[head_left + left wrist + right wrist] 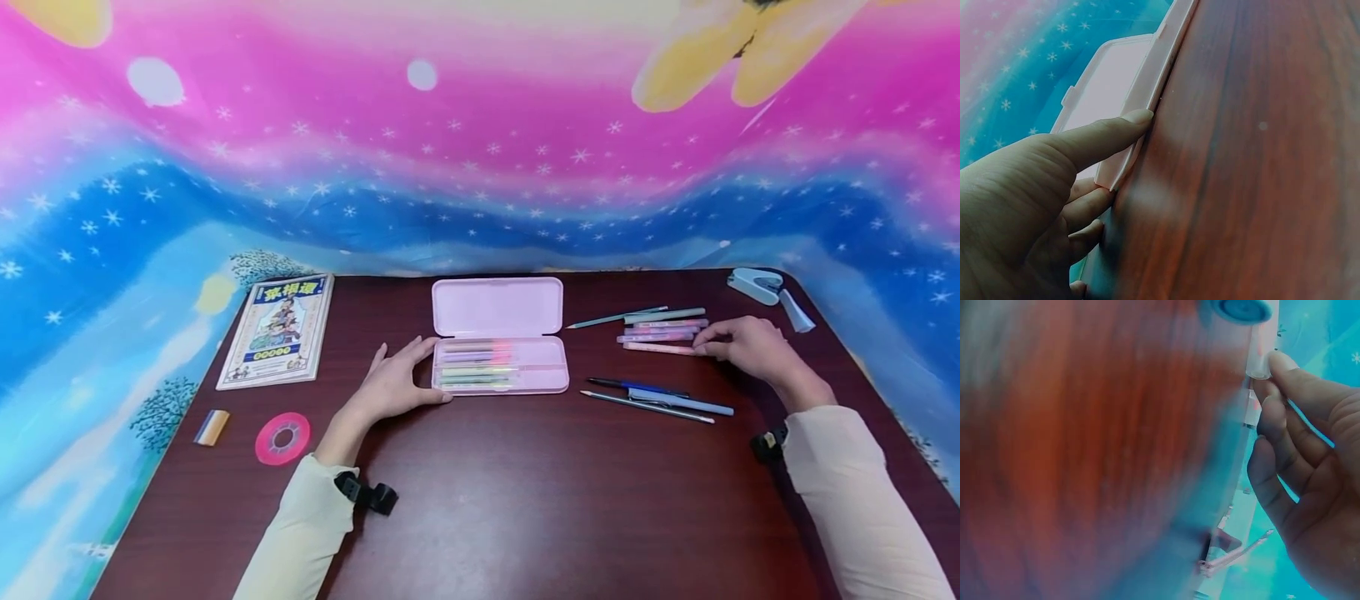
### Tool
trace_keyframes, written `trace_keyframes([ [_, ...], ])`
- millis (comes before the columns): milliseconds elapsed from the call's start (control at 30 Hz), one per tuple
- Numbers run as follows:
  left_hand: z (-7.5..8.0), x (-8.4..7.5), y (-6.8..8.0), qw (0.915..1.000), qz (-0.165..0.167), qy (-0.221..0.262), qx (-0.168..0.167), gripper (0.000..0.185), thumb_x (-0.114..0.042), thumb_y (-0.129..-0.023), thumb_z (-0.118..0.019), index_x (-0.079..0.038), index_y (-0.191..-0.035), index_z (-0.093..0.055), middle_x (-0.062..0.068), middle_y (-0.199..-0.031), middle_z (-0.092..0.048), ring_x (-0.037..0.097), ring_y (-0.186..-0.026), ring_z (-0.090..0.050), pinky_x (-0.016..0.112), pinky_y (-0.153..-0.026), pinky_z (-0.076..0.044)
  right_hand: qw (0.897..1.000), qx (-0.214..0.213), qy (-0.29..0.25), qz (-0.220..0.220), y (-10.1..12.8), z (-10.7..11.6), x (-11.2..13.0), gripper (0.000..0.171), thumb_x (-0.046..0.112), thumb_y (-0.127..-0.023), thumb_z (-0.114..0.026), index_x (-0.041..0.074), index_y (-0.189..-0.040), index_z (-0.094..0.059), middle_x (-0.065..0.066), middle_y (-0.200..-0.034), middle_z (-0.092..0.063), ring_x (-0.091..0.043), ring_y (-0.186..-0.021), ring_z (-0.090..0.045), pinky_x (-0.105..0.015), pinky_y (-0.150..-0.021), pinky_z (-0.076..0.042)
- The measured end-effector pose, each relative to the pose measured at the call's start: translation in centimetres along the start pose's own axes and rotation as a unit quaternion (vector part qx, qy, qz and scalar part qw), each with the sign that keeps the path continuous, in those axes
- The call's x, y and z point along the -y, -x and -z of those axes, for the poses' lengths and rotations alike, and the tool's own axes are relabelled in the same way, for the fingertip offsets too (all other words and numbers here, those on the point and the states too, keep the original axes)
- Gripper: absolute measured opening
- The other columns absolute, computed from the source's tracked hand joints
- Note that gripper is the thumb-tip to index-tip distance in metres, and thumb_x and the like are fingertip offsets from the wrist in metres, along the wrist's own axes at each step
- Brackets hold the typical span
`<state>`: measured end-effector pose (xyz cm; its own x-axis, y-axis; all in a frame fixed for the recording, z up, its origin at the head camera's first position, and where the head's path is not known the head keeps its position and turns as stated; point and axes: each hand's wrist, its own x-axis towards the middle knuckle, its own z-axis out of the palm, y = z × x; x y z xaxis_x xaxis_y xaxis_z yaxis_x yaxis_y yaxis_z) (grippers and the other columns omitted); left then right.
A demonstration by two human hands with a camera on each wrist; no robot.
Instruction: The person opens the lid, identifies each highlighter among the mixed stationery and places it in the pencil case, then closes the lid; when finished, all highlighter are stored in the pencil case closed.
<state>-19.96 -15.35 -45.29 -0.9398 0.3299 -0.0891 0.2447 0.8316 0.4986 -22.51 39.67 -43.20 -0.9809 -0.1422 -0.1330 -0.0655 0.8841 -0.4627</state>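
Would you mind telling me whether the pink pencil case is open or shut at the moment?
Open. The pink pencil case has its lid folded back flat on the table, and pens show inside the tray. The left hand rests against its left edge.

The right wrist view is mostly blur: the table (1085, 456) is a smear of red-brown, and a round blue shape (1242, 309) is cut off by the top edge. The right hand (1310, 481) runs off the right edge. In the left wrist view, the left hand (1029, 206) is cropped at the bottom and left, hiding part of the pink case (1129, 81). In the head view, the booklet (277, 329) print is too small to read.
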Motion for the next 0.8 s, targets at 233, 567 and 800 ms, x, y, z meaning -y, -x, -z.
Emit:
trace_keyframes([
  [233, 0.0, 0.2, -0.1, 1.0000, -0.006, -0.001, -0.003, 0.097, -0.049, -0.077, -0.083, -0.012, -0.156, -0.041, 0.017, -0.161, -0.039, 0.031, -0.153, -0.033, 0.064, -0.125, -0.005, 0.999, 0.005, 0.032, 0.033, -0.1, -0.3, 0.6, 0.011, 0.016, -0.093, -0.072, 0.016, -0.102, -0.079, -0.015, -0.109, -0.073, -0.025, -0.087, -0.057, -0.051, -0.085, -0.038],
  [567, -0.2, 0.2, 0.0, 1.0000, -0.005, -0.005, -0.002, 0.097, -0.050, -0.077, -0.082, -0.012, -0.156, -0.041, 0.017, -0.161, -0.040, 0.031, -0.153, -0.033, 0.064, -0.125, -0.006, 0.996, -0.014, 0.051, 0.070, 0.2, -0.2, 1.3, 0.010, 0.017, -0.094, -0.073, 0.020, -0.099, -0.080, -0.008, -0.103, -0.077, -0.019, -0.083, -0.057, -0.034, -0.075, -0.042],
  [800, -0.1, 0.3, 0.0, 1.0000, 0.002, -0.005, -0.001, 0.097, -0.049, -0.077, -0.082, -0.013, -0.157, -0.040, 0.017, -0.162, -0.038, 0.031, -0.153, -0.033, 0.063, -0.126, -0.005, 0.996, -0.040, 0.042, 0.073, 0.3, 0.8, 3.0, 0.014, 0.022, -0.094, -0.073, 0.017, -0.105, -0.079, -0.006, -0.089, -0.075, -0.018, -0.068, -0.047, -0.031, -0.060, -0.036],
])
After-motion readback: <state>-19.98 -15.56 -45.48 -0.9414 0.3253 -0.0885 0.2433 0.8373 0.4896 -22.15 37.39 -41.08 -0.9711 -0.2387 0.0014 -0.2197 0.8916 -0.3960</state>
